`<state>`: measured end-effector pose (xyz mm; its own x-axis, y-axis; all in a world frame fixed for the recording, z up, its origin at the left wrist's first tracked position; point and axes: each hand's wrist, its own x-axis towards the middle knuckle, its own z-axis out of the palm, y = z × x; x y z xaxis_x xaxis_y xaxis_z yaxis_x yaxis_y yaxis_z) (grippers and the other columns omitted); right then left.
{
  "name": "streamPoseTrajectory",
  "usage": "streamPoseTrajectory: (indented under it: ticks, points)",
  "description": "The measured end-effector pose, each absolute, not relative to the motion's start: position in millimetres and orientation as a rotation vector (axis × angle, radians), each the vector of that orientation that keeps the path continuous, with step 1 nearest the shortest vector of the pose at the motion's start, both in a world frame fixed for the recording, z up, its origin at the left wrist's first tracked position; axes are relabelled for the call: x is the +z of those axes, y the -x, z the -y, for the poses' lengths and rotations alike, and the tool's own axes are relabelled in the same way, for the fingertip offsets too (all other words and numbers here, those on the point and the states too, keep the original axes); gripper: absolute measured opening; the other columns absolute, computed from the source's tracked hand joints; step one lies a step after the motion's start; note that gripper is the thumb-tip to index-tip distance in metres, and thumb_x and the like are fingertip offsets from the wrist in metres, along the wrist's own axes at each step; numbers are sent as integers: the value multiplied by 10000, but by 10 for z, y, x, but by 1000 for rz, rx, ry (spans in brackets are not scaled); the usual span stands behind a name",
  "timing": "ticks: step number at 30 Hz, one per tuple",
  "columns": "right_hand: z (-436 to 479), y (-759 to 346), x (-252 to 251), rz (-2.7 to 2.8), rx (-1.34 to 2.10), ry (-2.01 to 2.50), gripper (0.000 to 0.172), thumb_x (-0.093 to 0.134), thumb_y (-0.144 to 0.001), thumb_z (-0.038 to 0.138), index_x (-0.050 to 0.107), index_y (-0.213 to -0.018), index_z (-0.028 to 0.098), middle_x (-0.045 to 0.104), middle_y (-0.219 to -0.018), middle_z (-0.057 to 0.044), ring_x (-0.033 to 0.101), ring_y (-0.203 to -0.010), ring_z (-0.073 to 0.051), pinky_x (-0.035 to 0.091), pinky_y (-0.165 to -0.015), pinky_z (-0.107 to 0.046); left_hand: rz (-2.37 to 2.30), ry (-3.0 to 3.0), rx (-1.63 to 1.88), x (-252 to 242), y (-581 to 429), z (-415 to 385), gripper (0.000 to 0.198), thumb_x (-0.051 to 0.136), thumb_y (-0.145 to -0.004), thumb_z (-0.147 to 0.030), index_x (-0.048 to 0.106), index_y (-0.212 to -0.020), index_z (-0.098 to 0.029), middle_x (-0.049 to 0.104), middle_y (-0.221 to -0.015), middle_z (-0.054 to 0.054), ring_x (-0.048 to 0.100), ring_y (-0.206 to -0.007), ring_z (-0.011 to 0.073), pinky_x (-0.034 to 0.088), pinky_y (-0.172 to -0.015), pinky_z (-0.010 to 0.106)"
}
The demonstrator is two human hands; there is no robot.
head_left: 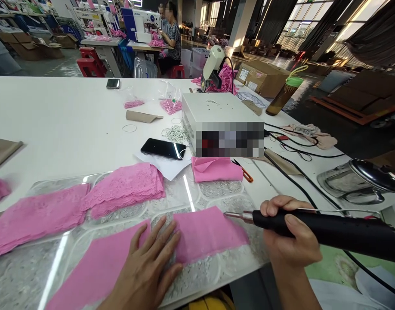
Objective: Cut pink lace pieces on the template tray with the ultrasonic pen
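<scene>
My left hand (150, 262) lies flat with fingers spread on a strip of pink fabric (204, 232) that rests on a clear plate (200, 275) at the table's near edge. My right hand (289, 237) is closed around a black pen-shaped cutting tool (329, 230). Its metal tip (234, 215) points left and sits at the fabric's right end. A cable runs from the tool toward the white control box (217, 114).
Stacks of pink lace (126, 185) and folded pink cloth (215, 168) lie behind the plate. A black phone (163, 148), orange snips (244, 171), rubber bands, a steel pot lid (374, 174) and a bottle (283, 97) stand around. A seated person (171, 36) sews at the back.
</scene>
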<state>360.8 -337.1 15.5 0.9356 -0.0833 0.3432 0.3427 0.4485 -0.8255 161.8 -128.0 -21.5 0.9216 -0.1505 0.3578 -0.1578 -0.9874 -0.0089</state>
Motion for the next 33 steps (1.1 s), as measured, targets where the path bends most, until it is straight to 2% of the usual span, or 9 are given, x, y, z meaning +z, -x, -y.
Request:
streamPoseTrajectory:
  ticks: [17, 26, 33]
  points:
    - [3359, -3601, 138, 336, -223, 1076, 80, 613, -649, 195, 595, -726, 184, 588, -718, 4, 535, -557, -107, 480, -517, -277, 259, -3028, 579, -190, -1643, 1274, 447, 559, -934, -277, 550, -1361, -146, 511, -1456, 92, 356, -1421, 293, 122, -1197, 442]
    - [3542, -3606, 202, 285, -279, 1063, 102, 590, -630, 193, 609, -729, 179, 582, -715, -6, 516, -542, -103, 459, -489, -268, 142, -2923, 560, -254, -1628, 1304, 420, 511, -967, -275, 528, -1377, -188, 522, -1448, 86, 333, -1438, 284, 139, -1199, 474]
    - [3665, -3556, 210, 268, -283, 1076, 107, 620, -626, 206, 626, -730, 182, 572, -699, -5, 509, -534, -107, 445, -470, -267, 216, -2989, 577, -295, -1616, 1247, 495, 531, -946, -311, 482, -1426, -200, 533, -1437, 88, 355, -1428, 292, 140, -1203, 459]
